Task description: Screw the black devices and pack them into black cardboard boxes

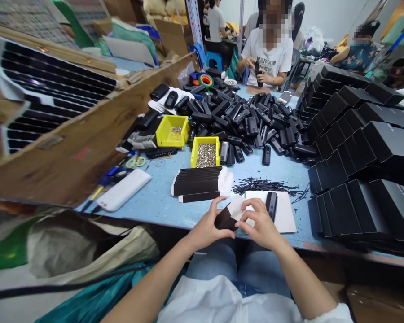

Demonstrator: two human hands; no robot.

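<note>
Both my hands hold a small black cardboard box [225,220] with a white inside, near the table's front edge. My left hand [207,226] grips its left side, thumb below and fingers above. At its right end my right hand [258,222] pinches the white flap. Just beyond my right hand a black plastic device [271,204] lies on a white pad [285,213]. Behind the box sits a stack of flat folded black cartons [197,181]. Thin black screws or pins [265,185], too small to tell which, lie scattered past the pad.
Black boxes [343,211] are stacked high on the right. A big heap of black devices [235,112] covers the table's middle. Two yellow bins [205,152] hold small metal parts. A white power bank-like block [124,190] lies left. A co-worker [269,58] sits opposite, holding a black device.
</note>
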